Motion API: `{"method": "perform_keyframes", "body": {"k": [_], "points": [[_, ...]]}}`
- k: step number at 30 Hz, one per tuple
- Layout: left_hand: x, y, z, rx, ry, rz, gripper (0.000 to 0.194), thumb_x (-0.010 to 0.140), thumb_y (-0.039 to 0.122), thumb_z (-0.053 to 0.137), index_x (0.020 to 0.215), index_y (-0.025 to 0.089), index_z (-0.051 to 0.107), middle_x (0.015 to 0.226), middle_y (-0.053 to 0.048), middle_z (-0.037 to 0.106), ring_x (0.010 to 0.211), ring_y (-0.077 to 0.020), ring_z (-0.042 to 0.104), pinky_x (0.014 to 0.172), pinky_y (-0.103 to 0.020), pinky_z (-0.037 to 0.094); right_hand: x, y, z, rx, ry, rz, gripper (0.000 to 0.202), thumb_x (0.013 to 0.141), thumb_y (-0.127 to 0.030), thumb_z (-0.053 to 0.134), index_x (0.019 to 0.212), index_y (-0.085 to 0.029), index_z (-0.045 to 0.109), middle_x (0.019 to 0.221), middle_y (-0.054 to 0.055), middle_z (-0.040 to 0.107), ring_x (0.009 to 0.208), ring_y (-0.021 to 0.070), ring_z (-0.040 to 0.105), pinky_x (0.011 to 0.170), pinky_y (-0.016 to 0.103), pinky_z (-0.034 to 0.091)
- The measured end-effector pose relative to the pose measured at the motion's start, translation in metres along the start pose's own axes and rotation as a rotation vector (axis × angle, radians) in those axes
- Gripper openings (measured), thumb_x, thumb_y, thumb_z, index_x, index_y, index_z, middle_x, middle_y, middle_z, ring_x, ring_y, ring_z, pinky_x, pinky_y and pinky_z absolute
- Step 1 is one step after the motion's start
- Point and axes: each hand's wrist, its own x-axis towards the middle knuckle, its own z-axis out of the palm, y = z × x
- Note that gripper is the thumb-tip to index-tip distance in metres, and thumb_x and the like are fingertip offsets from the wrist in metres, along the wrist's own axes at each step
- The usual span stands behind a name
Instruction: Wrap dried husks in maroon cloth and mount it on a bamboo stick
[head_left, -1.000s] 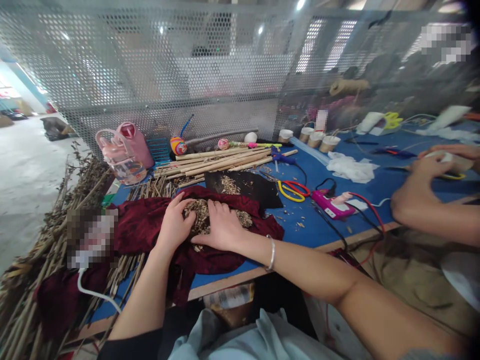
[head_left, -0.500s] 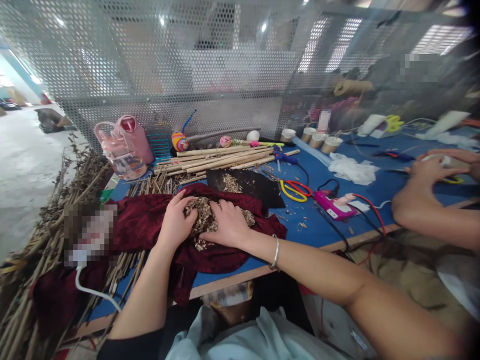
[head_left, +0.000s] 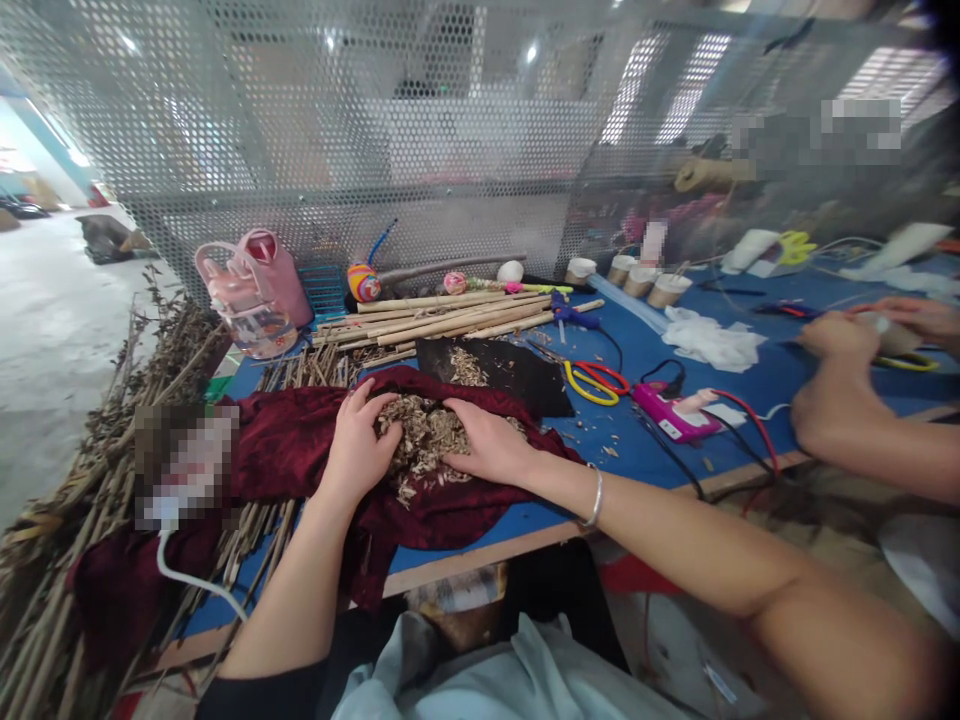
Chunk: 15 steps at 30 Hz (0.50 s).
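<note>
A loose pile of brown dried plant bits (head_left: 426, 432) lies on a dark red velvety cloth (head_left: 281, 435) in the head view. At the pile's left edge my left hand (head_left: 361, 435) rests with its fingers apart and curved around the bits. My right hand (head_left: 491, 442) touches the pile's right side, its thumb spread from the other fingers, whose tips are partly hidden. Behind the pile, a black sheet (head_left: 521, 375) carries more pale scraps.
Pale sticks (head_left: 450, 325) lie behind the cloth. Red and yellow-handled scissors (head_left: 596, 385), a blue glue gun (head_left: 574, 315) and a purple power strip (head_left: 679, 415) are on the right. Dry stalks (head_left: 82, 510) fill the left side. Another person's hands (head_left: 840, 345) work at far right.
My right hand has moved right, off the middle of the pile, showing more of the bits between my hands. My left hand stays nearly in place. The other person's hands have shifted slightly.
</note>
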Motion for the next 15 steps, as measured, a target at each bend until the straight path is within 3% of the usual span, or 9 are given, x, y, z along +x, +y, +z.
{"method": "perform_keyframes", "body": {"k": [3,6,8,10,13,15], "points": [[-0.004,0.022,-0.009,0.109,-0.059,-0.015,0.054,0.080,0.041,0.059,0.131,0.025,0.054,0.154,-0.010,0.031,0.143,-0.0420,0.018,0.105,-0.074,0.018,0.007,0.000,-0.008,0.119,-0.009,0.003,0.075,0.069,-0.022,0.071,0.136,-0.012,0.038,0.133,0.017,0.053,0.119,0.0282,0.055,0.100,0.040,0.044],[-0.002,0.040,-0.015,0.215,-0.176,0.160,0.059,0.078,0.032,0.060,0.136,0.031,0.049,0.156,-0.005,0.028,0.145,-0.0429,0.008,0.098,-0.083,0.001,0.017,-0.004,-0.010,0.230,0.025,-0.032,0.078,0.066,-0.010,0.066,0.138,-0.014,0.034,0.131,0.016,0.055,0.115,0.0262,0.058,0.096,0.038,0.046],[0.003,0.045,-0.015,0.242,-0.279,0.277,0.069,0.075,0.022,0.059,0.141,0.031,0.041,0.154,-0.005,0.033,0.144,-0.0393,0.015,0.098,-0.082,-0.004,0.025,-0.005,-0.007,0.303,0.079,-0.060,0.080,0.065,-0.006,0.064,0.138,-0.014,0.032,0.133,0.017,0.053,0.118,0.0259,0.057,0.096,0.037,0.045],[0.009,0.042,-0.012,0.243,-0.325,0.308,0.071,0.076,0.018,0.058,0.143,0.030,0.039,0.150,-0.007,0.041,0.141,-0.0363,0.027,0.100,-0.080,-0.004,0.031,-0.006,-0.004,0.391,0.128,-0.076,0.082,0.064,-0.007,0.066,0.137,-0.013,0.031,0.132,0.017,0.054,0.119,0.0250,0.056,0.097,0.037,0.044],[0.015,0.030,-0.007,0.240,-0.300,0.289,0.050,0.081,0.022,0.059,0.130,0.030,0.054,0.133,-0.008,0.059,0.133,-0.0326,0.042,0.105,-0.076,0.000,0.030,-0.003,-0.002,0.484,0.148,-0.050,0.082,0.066,-0.014,0.071,0.137,-0.013,0.029,0.117,0.012,0.062,0.106,0.0213,0.061,0.094,0.035,0.045],[0.017,0.021,-0.006,0.215,-0.282,0.280,0.039,0.082,0.025,0.058,0.121,0.030,0.060,0.124,-0.006,0.065,0.127,-0.0300,0.049,0.108,-0.073,0.002,0.023,-0.001,-0.002,0.434,0.150,-0.017,0.066,0.071,-0.015,0.068,0.130,-0.014,0.038,0.111,0.010,0.064,0.101,0.0198,0.062,0.092,0.034,0.045]]}}
